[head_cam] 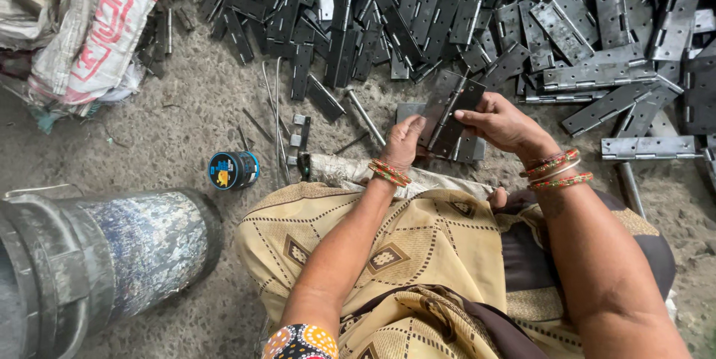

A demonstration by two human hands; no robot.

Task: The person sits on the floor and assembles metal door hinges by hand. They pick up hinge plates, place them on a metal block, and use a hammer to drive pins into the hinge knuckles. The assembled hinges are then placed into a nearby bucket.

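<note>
Steel-grey, dull and unpainted, the hinge [447, 117] sits between both hands over the floor [186, 117], just ahead of the person's lap. Head view only.

Left hand [403, 143]: fingers curled shut on the hinge's lower left leaf; the fingertips are hidden behind the metal, so the exact grip cannot be confirmed. Red and green bangles on the wrist.

Right hand [501, 122]: closed on the hinge's right edge, thumb lying across the leaf face. Fingers underneath are out of sight.

A second flat plate [409, 111] shows behind the hinge; whether it touches the hinge cannot be told.

Pile of hinges [477, 16] spreads across the upper floor, cut off at the top and right borders; count not determinable. Loose pins [364, 115] lie just left of the hands.

Small blue-rimmed round tin [233, 170] stands on the floor, well left of the hands. Grey bucket [89, 254] lies on its side at lower left, partly out of frame. Sacks [97, 31] at upper left, contents hidden.

Patterned yellow cloth [373, 254] covers the lap; the legs beneath are not visible.
</note>
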